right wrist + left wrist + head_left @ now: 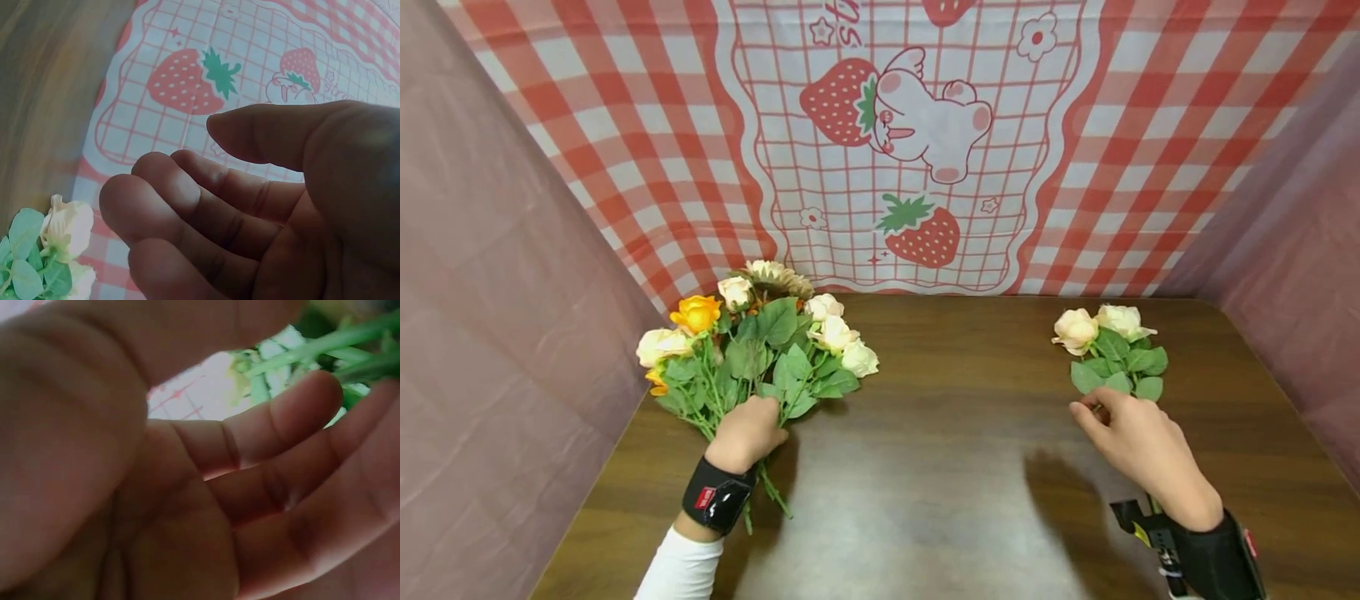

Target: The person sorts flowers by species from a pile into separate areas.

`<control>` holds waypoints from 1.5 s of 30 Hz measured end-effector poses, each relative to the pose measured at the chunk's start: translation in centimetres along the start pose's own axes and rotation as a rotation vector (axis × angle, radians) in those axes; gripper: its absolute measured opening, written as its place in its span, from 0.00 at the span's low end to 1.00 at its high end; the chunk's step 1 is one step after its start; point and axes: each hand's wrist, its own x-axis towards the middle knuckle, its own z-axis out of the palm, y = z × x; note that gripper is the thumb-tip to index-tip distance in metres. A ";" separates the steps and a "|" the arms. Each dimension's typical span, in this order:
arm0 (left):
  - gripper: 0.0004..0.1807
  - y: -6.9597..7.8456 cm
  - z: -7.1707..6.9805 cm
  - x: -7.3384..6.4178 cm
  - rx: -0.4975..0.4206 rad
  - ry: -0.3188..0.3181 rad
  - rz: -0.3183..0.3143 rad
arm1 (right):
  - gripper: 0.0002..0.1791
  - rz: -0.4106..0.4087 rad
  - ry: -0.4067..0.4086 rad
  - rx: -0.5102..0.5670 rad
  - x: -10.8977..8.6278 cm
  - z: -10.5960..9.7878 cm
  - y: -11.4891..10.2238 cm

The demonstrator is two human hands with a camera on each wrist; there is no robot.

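Observation:
A bunch of artificial flowers (790, 372), with cream and orange roses and green leaves, lies at the left of the table. My left hand (747, 433) is over its stems with fingers curled down; the fingertips are hidden in the head view. In the left wrist view, green stems (337, 353) run past the fingers beside the thumb. At the right lie two pale roses (1077, 331) with leaves. Just over their stems is my right hand (1138, 442), fingers loosely bent, nothing between thumb and fingertips in the right wrist view.
A brown wooden table (917, 450) lies under both hands. Behind it hangs a red-and-white checked cloth (1157, 158) printed with strawberries. Pinkish curtains (512, 333) close off both sides. A larger pale flower (778, 279) stands at the bunch's back, near the cloth.

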 end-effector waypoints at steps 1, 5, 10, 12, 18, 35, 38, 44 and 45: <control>0.06 0.0 0.2 0.1 0.016 0.011 -0.011 | 0.16 -0.002 0.000 -0.001 0.0 0.1 -0.1; 0.03 -0.2 0.8 0.1 0.074 0.045 -0.034 | 0.16 -0.007 -0.014 -0.008 0.0 0.2 -0.5; 0.04 -0.1 1.2 0.1 0.101 0.024 -0.048 | 0.19 -0.015 -0.009 0.011 -0.1 0.6 -0.1; 0.04 0.1 1.4 0.1 0.117 0.027 -0.042 | 0.18 -0.010 0.029 0.008 -0.1 1.4 0.6; 0.02 0.7 1.7 0.1 0.174 0.113 -0.031 | 0.18 -0.024 0.015 0.003 -0.1 1.2 0.6; 0.04 0.6 1.3 -0.2 0.106 0.141 0.007 | 0.14 -0.016 -0.020 -0.002 0.0 0.4 -0.3; 0.04 0.6 1.0 -0.3 0.071 0.153 0.015 | 0.14 -0.016 -0.020 -0.005 0.0 0.4 -0.3; 0.02 0.8 0.4 -0.2 0.029 0.203 0.010 | 0.13 -0.022 -0.019 -0.004 0.1 0.3 -0.3; 0.02 0.9 0.3 -0.3 0.025 0.217 0.011 | 0.13 -0.021 -0.020 -0.005 0.1 0.3 -0.3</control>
